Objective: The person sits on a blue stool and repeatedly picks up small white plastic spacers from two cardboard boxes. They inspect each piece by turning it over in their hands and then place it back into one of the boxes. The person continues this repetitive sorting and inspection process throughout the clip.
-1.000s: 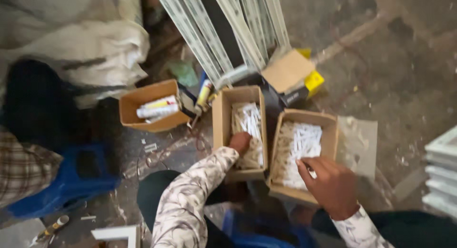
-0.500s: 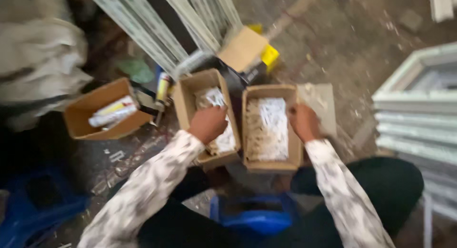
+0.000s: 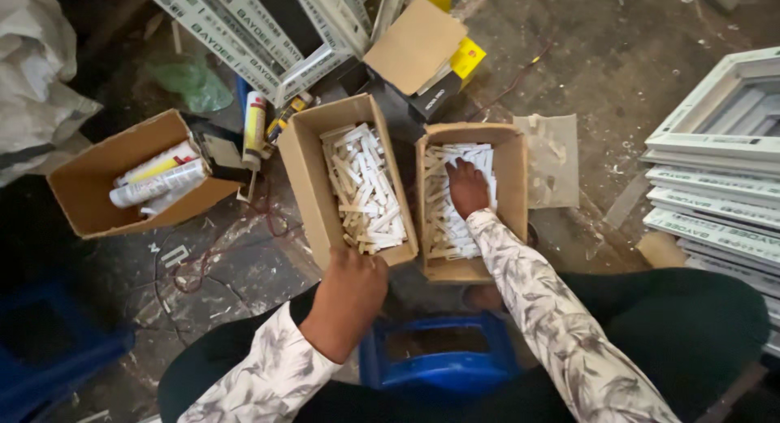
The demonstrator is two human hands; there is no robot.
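Note:
Two open cardboard boxes of short white plastic strips stand side by side on the floor in front of me. My left hand [image 3: 349,297] rests at the near end wall of the left box [image 3: 307,175], its fingers curled out of sight against the cardboard. My right hand [image 3: 467,187] lies palm down inside the right box [image 3: 513,187], fingers apart on the white strips [image 3: 443,228]. More strips [image 3: 366,187] fill the left box. Both sleeves are white with a grey leaf pattern.
A third cardboard box [image 3: 89,187] with sealant tubes sits at the left. White window-frame profiles [image 3: 244,33] lean at the top, and stacked white frames [image 3: 715,179] stand at the right. A blue plastic stool [image 3: 439,362] is between my knees, with black and yellow boxes [image 3: 439,82] behind.
My left hand has pulled back out of the left box to its near end. My right hand has moved from the right box's edge onto the strips inside. The view has steadied.

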